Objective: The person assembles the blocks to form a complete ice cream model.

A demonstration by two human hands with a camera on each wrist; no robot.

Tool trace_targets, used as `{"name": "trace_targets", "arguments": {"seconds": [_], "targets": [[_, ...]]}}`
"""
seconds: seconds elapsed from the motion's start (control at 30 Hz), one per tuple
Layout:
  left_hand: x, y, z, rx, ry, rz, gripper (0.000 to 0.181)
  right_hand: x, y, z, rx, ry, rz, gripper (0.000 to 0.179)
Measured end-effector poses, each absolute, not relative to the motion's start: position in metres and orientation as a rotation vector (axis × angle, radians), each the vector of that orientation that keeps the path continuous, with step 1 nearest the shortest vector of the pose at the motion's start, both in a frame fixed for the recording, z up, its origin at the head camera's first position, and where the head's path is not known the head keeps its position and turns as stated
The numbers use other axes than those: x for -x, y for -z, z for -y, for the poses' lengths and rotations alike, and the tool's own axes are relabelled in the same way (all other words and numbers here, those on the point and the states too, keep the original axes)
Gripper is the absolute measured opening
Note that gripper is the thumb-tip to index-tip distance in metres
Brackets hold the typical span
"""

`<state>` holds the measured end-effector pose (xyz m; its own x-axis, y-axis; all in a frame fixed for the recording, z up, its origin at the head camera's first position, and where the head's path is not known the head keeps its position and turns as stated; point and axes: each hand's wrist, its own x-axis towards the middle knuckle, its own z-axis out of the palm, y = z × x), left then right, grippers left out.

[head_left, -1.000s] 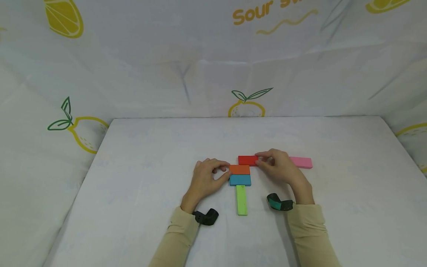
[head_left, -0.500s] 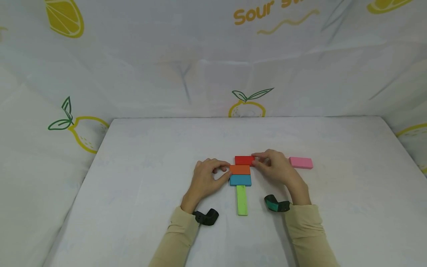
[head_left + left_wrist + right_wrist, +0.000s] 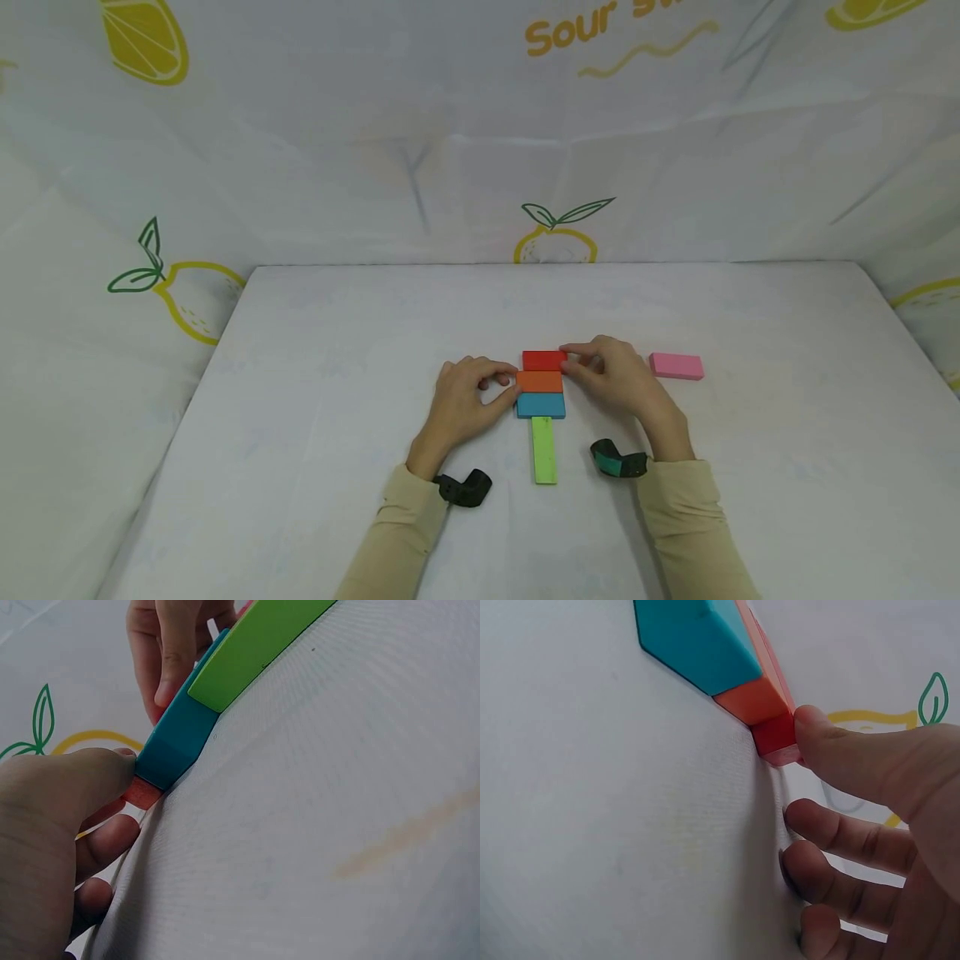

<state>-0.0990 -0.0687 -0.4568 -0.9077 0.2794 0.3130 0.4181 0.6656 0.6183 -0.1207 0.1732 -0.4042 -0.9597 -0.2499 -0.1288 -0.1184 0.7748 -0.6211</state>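
Observation:
A red block (image 3: 543, 360) lies flat behind an orange block (image 3: 539, 382), its right end slightly past the orange one's. My right hand (image 3: 621, 377) pinches that right end between thumb and fingers. At the left end of the orange block my left hand (image 3: 467, 400) holds on with curled thumb and forefinger. In front of the orange block, and touching it, lies a blue block (image 3: 541, 405). A green block (image 3: 543, 450) points toward me from the blue one's front edge. In the right wrist view my thumb presses the end of the red block (image 3: 775, 739).
To the right of my right hand a pink block (image 3: 677, 366) lies apart on the white table (image 3: 337, 350). A pale cloth (image 3: 337, 133) with lemon prints hangs behind the table. Each wrist bears a small dark camera, the left camera (image 3: 465, 487) close to the tabletop.
My right hand has slid the red block leftward along the back of the orange block, nearly lining them up. The left hand and the other blocks have stayed in place.

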Motion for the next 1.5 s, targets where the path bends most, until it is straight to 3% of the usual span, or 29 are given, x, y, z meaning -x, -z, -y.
{"name": "trace_targets", "arguments": {"seconds": [1.5], "targets": [[0.0990, 0.4562, 0.0686, 0.570, 1.087, 2.670, 0.021, 0.1205, 0.4073, -0.1663, 0.207, 0.908, -2.752, 0.043]]}}
